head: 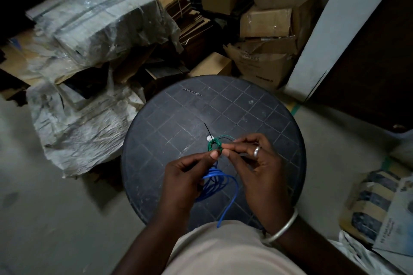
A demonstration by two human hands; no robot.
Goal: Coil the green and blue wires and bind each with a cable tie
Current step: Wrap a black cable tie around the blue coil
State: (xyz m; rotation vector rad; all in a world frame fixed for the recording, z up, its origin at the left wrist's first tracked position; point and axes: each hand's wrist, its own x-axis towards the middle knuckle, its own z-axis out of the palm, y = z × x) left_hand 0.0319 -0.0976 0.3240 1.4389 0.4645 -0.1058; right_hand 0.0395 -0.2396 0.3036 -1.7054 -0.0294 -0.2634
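A small green wire coil [214, 144] is held above the round black table [169, 123]. My left hand [185, 176] pinches its lower edge with thumb and forefinger. My right hand [254, 163] pinches the coil's right side, where a loose green end loops out. A black cable tie [207, 130] sticks up and to the left from behind the coil. The blue wire [214, 183] lies in loose loops on the table beneath both hands, and one end of it trails toward my lap.
Another thin dark tie [191, 92] lies near the table's far edge. Cardboard boxes [266, 22] and plastic-wrapped bundles [96, 20] crowd the floor behind and left. A white pillar [330, 35] rises at right. Papers lie at lower right.
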